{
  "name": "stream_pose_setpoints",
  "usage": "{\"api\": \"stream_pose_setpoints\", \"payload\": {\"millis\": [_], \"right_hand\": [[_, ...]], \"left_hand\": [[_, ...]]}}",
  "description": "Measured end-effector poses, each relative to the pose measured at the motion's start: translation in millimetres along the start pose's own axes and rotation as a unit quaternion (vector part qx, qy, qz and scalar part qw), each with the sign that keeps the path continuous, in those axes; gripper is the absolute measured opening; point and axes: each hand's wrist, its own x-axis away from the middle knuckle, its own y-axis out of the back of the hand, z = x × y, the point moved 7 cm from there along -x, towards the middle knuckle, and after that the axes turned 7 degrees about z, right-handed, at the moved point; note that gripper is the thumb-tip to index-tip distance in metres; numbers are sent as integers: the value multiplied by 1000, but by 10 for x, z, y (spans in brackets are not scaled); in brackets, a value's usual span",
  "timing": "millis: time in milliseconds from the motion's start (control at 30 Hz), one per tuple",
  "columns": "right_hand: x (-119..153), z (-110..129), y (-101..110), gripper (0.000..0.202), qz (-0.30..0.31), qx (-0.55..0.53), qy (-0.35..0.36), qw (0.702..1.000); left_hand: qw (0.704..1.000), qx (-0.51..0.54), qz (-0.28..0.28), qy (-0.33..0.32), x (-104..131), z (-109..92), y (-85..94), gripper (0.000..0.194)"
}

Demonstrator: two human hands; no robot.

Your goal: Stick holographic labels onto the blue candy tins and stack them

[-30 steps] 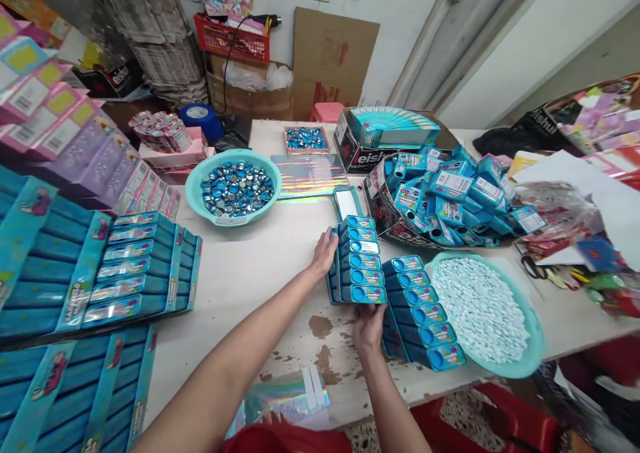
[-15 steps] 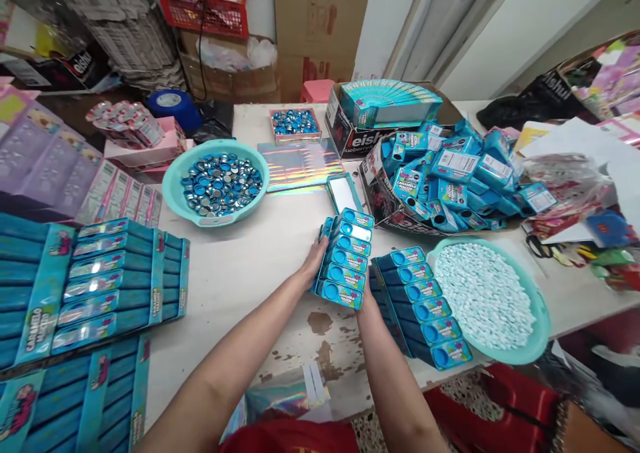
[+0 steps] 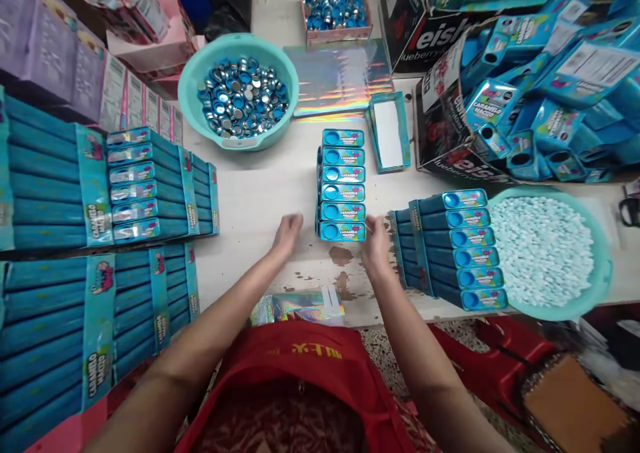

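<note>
A row of several blue "Caramelo Macizo" candy packs (image 3: 343,185) stands on the table in front of me, each with a round recess in its top. My left hand (image 3: 288,236) is a short way to its left, empty, with fingers loosely bent and slightly apart. Close by the row's lower right corner is my right hand (image 3: 376,241), its fingers loosely apart and not gripping; whether a fingertip still touches the packs I cannot tell. A second row of the same packs (image 3: 475,256), held in a blue tray, leans to the right of my right hand.
Turquoise basins hold metal caps (image 3: 245,100) and pale candies (image 3: 545,253). An open blue box (image 3: 389,133) lies behind the row. A carton (image 3: 445,110) overflows with blue boxes at right. Packed trays (image 3: 55,173) are stacked at left. A red stool (image 3: 493,353) stands below the table edge.
The row of packs, earlier tilted between both hands, now stands on the table. My left hand has come off it to the left and my right hand has loosened. The view has tipped downward.
</note>
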Motion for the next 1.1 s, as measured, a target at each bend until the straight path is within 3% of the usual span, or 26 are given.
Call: {"api": "stream_pose_setpoints", "payload": {"millis": [33, 67, 100, 133, 200, 267, 367, 533, 733, 1000, 1100], "right_hand": [[215, -72, 142, 55, -24, 31, -8, 999], [460, -147, 270, 51, -39, 80, -15, 996], [709, -211, 347, 49, -26, 151, -9, 988], [944, -286, 314, 49, 47, 222, 8, 974], [1378, -420, 190, 52, 165, 368, 77, 912], [1660, -590, 52, 58, 235, 490, 118, 831], [1754, -778, -55, 67, 250, 601, 120, 750], [1756, -804, -175, 54, 286, 633, 167, 700], [1854, -729, -251, 44, 280, 617, 278, 681], [2070, -795, -187, 30, 280, 607, 385, 636], [2099, -746, -173, 24, 284, 591, 397, 642]], "left_hand": [[995, -98, -29, 19, 185, 166, 156, 67], [981, -188, 6, 44, 375, 356, 207, 64], [958, -262, 95, 71, 576, 570, 159, 58], [925, -336, 157, 81, 777, 747, 111, 55], [850, -478, 209, 70, 1092, 969, 5, 51], [794, -578, 185, 44, 1251, 1020, -101, 46], [761, -635, 133, 8, 1327, 960, -226, 36], [771, -627, 114, -16, 1357, 922, -223, 23], [851, -503, 147, 32, 1318, 1026, -177, 22], [859, -494, 118, 68, 1177, 1107, -141, 23], [863, -487, 116, 68, 1155, 1101, -146, 22]]}}
